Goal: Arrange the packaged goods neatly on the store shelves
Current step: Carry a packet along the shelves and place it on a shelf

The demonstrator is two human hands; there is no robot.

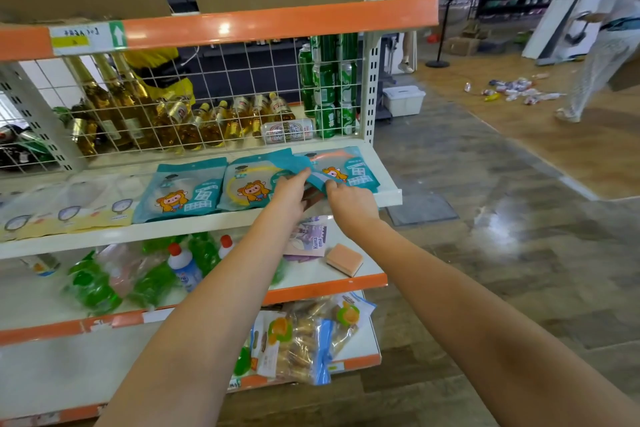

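Both hands are up at the right end of the white shelf [388,196]. The left hand [290,192] has its fingers curled round the edge of a teal pouch [313,172] that's lifted and folded up a bit, and there's something brown tucked under the palm, can't really make out what. The right hand [349,203] pinches the lower edge of that same pouch from the other side. So the pouch is held between the two hands, half off the shelf surface, lying over another teal pouch with an orange cartoon cow [349,168] at the far right end.

Left of that, two more cow pouches lie flat side by side, one with a yellow ring [247,185] and one further left [181,192]. Then a row of pale, see-through bags [65,204] runs off to the left edge.

Behind the shelf is a wire grid [242,80], with yellow bottles [207,121] leaning every which way and stacked green cans [329,87] behind it.

The forearms cross in front of the shelf below, which has green bags [93,284], red-capped white bottles [183,263], a purple packet [308,236] and an orange sponge [344,258]. Lowest shelf holds snack bags [304,340].

Off right, packets are scattered on the floor [512,88] and another person [602,45] stands nearby.
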